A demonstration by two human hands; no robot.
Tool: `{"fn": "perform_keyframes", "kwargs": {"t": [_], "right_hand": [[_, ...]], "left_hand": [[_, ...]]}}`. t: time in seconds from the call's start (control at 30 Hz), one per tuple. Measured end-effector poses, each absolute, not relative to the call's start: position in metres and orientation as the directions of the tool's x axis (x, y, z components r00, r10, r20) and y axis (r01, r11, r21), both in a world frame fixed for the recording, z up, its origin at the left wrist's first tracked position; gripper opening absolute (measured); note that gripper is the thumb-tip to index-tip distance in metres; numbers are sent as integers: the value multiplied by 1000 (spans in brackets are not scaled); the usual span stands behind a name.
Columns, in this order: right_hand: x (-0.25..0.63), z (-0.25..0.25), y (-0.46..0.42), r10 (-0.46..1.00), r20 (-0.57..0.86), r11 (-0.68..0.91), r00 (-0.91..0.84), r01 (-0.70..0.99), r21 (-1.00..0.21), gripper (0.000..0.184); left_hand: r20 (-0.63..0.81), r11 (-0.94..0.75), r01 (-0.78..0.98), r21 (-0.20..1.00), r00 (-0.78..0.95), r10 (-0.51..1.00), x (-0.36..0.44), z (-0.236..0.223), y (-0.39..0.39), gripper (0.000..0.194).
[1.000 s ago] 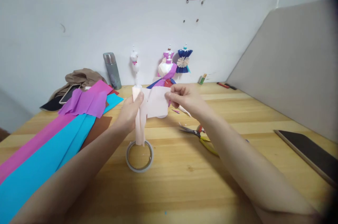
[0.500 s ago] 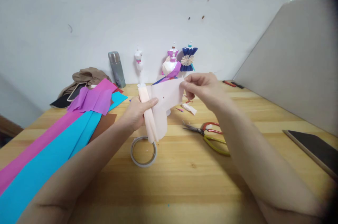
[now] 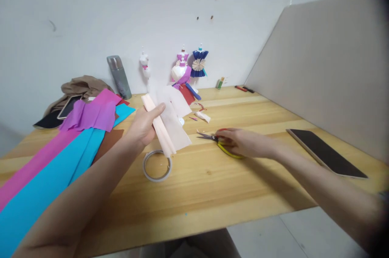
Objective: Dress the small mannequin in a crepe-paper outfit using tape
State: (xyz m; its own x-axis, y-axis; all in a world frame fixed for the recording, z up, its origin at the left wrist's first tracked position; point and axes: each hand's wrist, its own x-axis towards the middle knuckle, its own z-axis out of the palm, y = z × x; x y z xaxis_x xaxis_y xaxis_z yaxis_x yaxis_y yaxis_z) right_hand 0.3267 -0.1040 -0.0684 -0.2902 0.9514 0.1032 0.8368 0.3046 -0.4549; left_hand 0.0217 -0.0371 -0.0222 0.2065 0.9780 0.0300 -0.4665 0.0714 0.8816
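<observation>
My left hand (image 3: 145,125) is closed on a pale pink sheet of crepe paper (image 3: 172,116), its thumb pressed on the near face. A folded, thicker band runs along the sheet's left side, and the rest fans out to the right. To the right, my right hand (image 3: 244,141) has its fingers curled over the handles of the scissors (image 3: 209,137), which lie on the table. The handles are red and yellow, and the blades point left, slightly parted. Below the paper lies a roll of tape (image 3: 157,166).
Purple and blue crepe strips (image 3: 73,152) cover the left side, near a phone, a cap and a flask (image 3: 119,77). Small dress forms (image 3: 199,63) stand by the wall. Paper scraps (image 3: 202,117) lie mid-table; a dark tablet-like slab (image 3: 326,152) is at right.
My right hand has let go of the paper's right edge and come down onto the scissors' handles. My left hand keeps the paper, whose free side now hangs loose. The view has swung right.
</observation>
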Motion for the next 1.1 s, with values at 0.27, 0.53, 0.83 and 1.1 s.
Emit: {"fn": "perform_keyframes", "kwargs": {"t": [0.27, 0.53, 0.83, 1.1], "right_hand": [[329, -96, -124, 945, 155, 317, -286, 920, -233, 44], [325, -98, -129, 966, 229, 55, 120, 769, -636, 53], [292, -88, -142, 979, 202, 182, 38, 293, -939, 19], [235, -87, -160, 940, 115, 63, -320, -169, -984, 53]], "left_hand": [[8, 114, -450, 886, 259, 966, 26, -28, -44, 42], [-75, 243, -373, 895, 412, 908, 30, -32, -55, 37], [-18, 204, -395, 896, 427, 904, 28, -28, -57, 34], [37, 135, -421, 897, 376, 926, 22, -25, -52, 36]]}}
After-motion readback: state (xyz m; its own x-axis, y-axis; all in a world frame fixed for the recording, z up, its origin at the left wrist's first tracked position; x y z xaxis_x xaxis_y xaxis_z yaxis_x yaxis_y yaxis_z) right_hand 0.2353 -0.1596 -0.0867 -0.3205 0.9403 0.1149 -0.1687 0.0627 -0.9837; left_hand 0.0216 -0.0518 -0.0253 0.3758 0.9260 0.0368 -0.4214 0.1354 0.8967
